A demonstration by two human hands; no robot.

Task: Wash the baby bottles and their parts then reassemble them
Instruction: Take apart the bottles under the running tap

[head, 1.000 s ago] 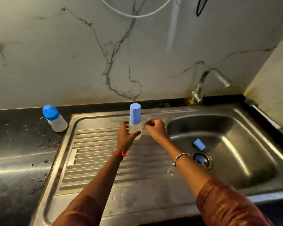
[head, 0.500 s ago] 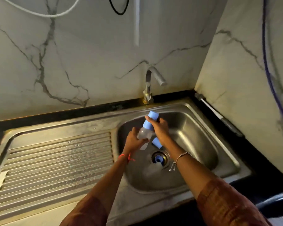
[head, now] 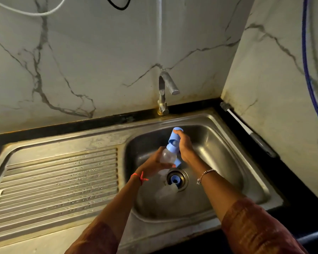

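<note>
A second bottle [head: 166, 192], clear with a blue collar, lies at the drain of a steel sink [head: 228, 162]. Above it, the left hand [head: 154, 165] grips a tilted, translucent baby bottle [head: 166, 155]; the right hand [head: 184, 146] clasps its blue cap [head: 173, 138], below the tap [head: 165, 88].

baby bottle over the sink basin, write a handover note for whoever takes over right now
Left hand grips the clear plastic bottle body, tilted over the steel sink basin.
Right hand grips its tall blue plastic cap, which looks partly pulled off.
In the basin: a second clear bottle lies at the drain with its blue collar on and no cap. A loose blue cap lies just behind the hands.
Done: little that shows. No water shows at the metal tap.
Left: finish opening this bottle, wash all parts, reassemble both.
</note>
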